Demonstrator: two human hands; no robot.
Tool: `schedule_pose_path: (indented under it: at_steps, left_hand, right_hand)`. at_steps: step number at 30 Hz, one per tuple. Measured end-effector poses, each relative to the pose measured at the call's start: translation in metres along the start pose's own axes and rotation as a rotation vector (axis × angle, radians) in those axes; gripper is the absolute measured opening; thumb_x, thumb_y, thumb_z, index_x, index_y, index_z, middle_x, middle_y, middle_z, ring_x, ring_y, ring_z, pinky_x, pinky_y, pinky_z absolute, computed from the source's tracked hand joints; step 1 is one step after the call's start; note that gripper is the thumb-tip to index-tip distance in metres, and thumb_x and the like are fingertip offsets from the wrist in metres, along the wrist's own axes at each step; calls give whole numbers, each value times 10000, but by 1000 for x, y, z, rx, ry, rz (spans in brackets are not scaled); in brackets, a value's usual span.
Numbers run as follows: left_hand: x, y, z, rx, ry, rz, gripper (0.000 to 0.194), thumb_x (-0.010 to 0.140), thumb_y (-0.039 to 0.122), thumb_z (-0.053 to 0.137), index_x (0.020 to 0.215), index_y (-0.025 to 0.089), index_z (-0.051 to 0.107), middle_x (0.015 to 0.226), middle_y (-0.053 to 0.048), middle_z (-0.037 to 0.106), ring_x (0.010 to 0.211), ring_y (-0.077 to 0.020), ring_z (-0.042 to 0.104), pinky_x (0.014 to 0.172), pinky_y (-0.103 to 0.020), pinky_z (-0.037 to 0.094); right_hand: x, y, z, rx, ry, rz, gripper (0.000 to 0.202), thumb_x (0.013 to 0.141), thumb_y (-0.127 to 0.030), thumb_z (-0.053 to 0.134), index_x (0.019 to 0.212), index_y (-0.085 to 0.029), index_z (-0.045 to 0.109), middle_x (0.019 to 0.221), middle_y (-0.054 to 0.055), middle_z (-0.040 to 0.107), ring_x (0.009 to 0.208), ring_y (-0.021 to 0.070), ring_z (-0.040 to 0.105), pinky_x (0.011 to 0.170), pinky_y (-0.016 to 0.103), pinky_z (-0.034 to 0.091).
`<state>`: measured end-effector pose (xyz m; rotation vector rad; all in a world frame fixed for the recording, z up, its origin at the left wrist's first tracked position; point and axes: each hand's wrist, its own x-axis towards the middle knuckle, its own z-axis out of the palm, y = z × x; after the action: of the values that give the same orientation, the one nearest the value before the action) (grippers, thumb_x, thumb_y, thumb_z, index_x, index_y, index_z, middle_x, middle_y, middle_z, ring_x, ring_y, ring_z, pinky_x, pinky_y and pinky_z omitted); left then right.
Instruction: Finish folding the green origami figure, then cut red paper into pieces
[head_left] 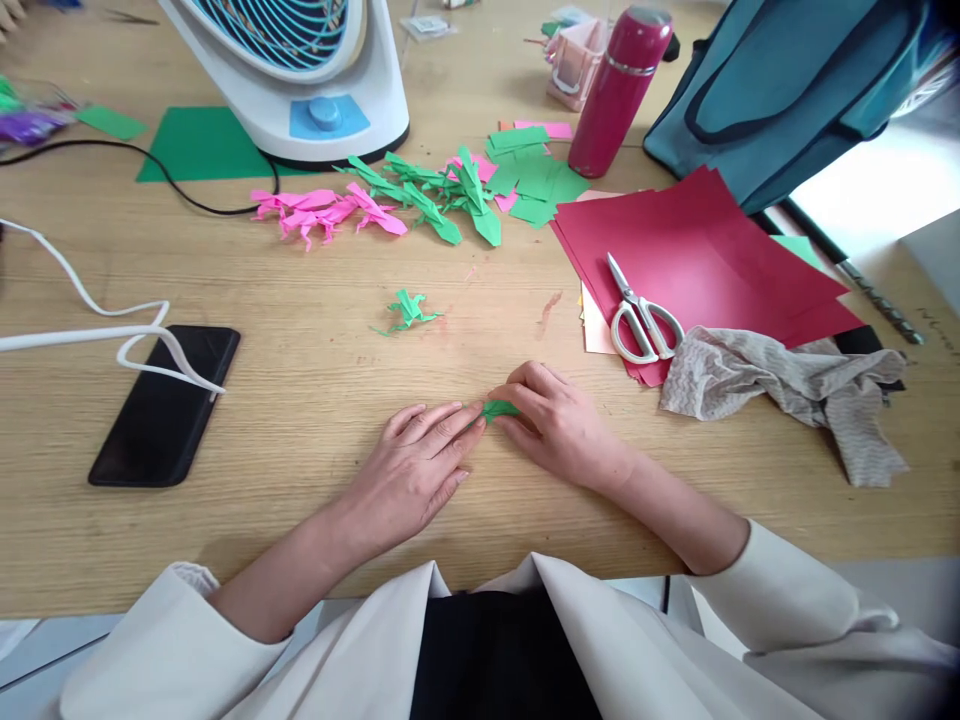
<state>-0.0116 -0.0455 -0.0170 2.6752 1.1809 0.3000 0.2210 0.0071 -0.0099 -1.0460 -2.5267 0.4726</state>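
A small folded piece of green paper [501,409] lies on the wooden table [300,540] between my hands, partly covered by fingers. My left hand [415,470] rests flat on the tabletop, fingers stretched out, its fingertips at the left end of the piece. Curled round the right end, my right hand [559,425] pinches the green paper between thumb and fingers. Beyond my hands stands a small folded green paper figure [409,309] with thin limbs. Farther back lie several folded pink paper figures [326,212] beside several green ones [420,195].
A phone [165,410] with white cables lies at left. White-handled scissors [641,320] rest on red paper sheets [720,260] at right, near a crumpled cloth [750,375]. Behind are a fan [330,90], a pink-red bottle [619,95] and a teal bag [780,80].
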Motion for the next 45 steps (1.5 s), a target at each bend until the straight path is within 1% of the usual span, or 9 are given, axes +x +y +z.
schedule_pose_path:
  at_steps: [6,11,17,20,25,28,31,35,45]
  left_hand:
    - [2,-9,-3,-60,43,58,431,948,212,512,1377,180,481,1423,-104,541,1295,-263,472,1074,-449,354]
    - [11,-14,-5,-152,129,-117,295,915,196,549,1206,143,548,1193,-121,634,1099,-265,563,942,-432,444]
    - [26,-26,-16,-343,150,-216,39,871,215,615,860,183,634,873,-31,621,888,-211,578,780,-334,438]
    - [33,-33,-31,-564,139,-290,89,839,256,648,783,186,644,778,5,617,766,-163,581,701,-284,417]
    - [46,-48,-47,-827,182,-408,181,768,349,681,738,174,649,701,9,616,685,-151,561,656,-277,416]
    - [51,-57,-41,-919,230,-454,200,761,365,666,760,168,627,724,1,627,673,-148,562,646,-281,425]
    - [52,-60,-32,-918,279,-474,170,758,332,658,747,169,611,710,7,613,664,-140,554,644,-276,427]
    - [51,-56,-26,-921,290,-465,152,761,288,656,702,174,575,665,28,566,626,-118,517,606,-247,408]
    - [49,-51,-23,-984,269,-441,187,799,303,648,690,181,559,670,25,544,632,-119,497,604,-242,407]
  right_hand:
    - [9,-13,5,58,-28,139,116,891,-191,604,999,-159,631,1012,103,574,963,234,553,871,364,442]
    - [12,-20,12,172,8,188,121,803,-102,640,880,-176,583,873,40,604,834,185,558,775,311,417]
    - [15,-27,18,533,56,293,128,816,-112,582,917,-184,612,790,-6,607,707,129,538,658,256,401]
    - [23,-28,13,746,70,336,76,822,-155,578,887,-180,607,777,-11,612,684,116,537,625,239,403]
    - [46,-28,0,808,146,336,76,807,-220,647,830,-181,586,744,-25,584,650,100,475,621,239,383]
    - [55,-25,-4,841,127,302,142,792,-252,686,867,-181,589,766,-24,568,673,104,459,649,249,384]
    - [59,-19,2,972,51,308,258,816,-396,687,922,-171,616,792,-8,581,675,109,459,620,252,370]
    - [60,-15,17,1112,73,379,374,807,-534,672,831,-168,601,715,-19,542,622,102,435,561,245,335]
    - [52,-16,30,1145,84,471,342,775,-493,725,783,-171,611,700,-16,573,604,101,464,563,240,362]
